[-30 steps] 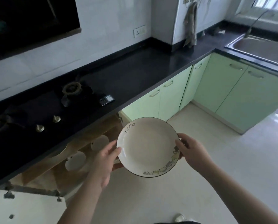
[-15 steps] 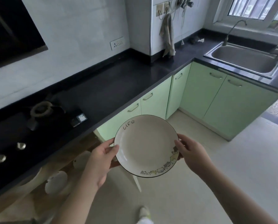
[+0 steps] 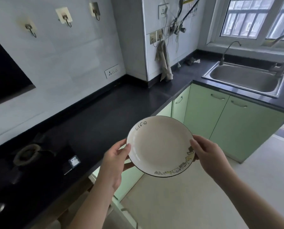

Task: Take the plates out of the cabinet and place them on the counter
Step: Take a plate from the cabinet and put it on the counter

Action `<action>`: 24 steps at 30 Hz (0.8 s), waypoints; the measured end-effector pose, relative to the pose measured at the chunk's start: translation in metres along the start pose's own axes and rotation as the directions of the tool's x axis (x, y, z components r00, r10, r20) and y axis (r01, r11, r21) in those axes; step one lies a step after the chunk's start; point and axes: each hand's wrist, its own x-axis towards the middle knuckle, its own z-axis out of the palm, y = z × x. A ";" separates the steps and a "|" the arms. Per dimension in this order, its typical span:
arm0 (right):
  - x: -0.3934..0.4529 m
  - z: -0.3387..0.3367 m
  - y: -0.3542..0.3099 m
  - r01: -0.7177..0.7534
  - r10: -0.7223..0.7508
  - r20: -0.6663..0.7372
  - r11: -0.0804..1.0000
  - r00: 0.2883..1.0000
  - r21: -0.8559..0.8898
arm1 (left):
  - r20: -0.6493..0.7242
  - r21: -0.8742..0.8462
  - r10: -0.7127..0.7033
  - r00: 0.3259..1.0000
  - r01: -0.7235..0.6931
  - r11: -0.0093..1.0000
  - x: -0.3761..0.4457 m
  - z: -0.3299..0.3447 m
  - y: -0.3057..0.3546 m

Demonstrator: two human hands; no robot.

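A cream plate [image 3: 159, 146] with a thin black rim, the word "life" and small drawings along its edge hangs in the air, face up, just off the front edge of the black counter [image 3: 114, 109]. My left hand [image 3: 114, 161] grips its left rim, thumb on top and fingers underneath. My right hand [image 3: 207, 154] grips the right rim the same way. The cabinet below the counter is mostly out of view; only a strip of its wooden inside [image 3: 72, 205] shows, and no other plates are visible.
A gas hob with a burner ring [image 3: 26, 154] and a small square igniter [image 3: 74, 161] sits on the counter at left. Green cabinet doors [image 3: 204, 113] run under the counter. A steel sink [image 3: 243, 78] with taps is at the right; a cloth [image 3: 164, 63] hangs by the corner.
The plate has risen with both hands from beside the open cabinet up to counter height. The view has lifted and turned right, so the plates inside the cabinet have dropped out of sight.
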 end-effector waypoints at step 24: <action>0.282 -0.044 0.023 0.054 -0.068 0.288 0.997 0.955 0.057 | -0.208 -0.022 0.024 0.978 -0.029 0.999 0.180 0.141 0.072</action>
